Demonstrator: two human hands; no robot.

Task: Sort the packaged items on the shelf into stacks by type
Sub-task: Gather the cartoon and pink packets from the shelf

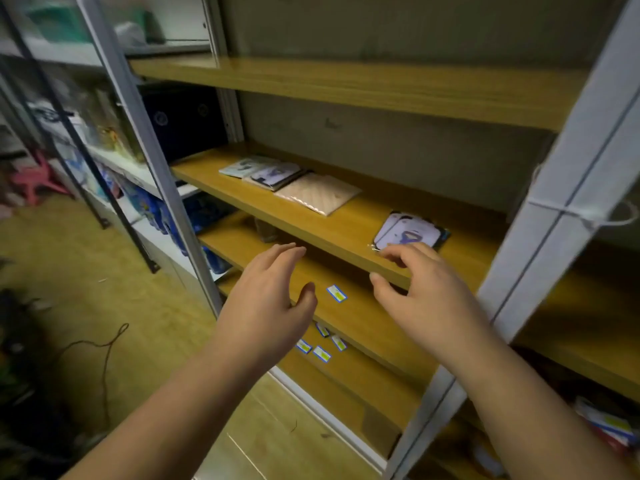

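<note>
Right hand (pixel 420 289), fingers spread, touches the packet stack (pixel 412 233) at the shelf (pixel 346 230) front edge; left hand (pixel 273 292) open, empty.

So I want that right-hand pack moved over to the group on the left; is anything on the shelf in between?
Nothing visible. The shelf board lies bare between the pack by the right hand and the pink packet at the group's near end.

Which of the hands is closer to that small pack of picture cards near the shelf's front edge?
The right hand: its fingertips reach the near edge of the card pack. The left hand hangs open, lower and well to the left, in front of the shelf below.
</note>
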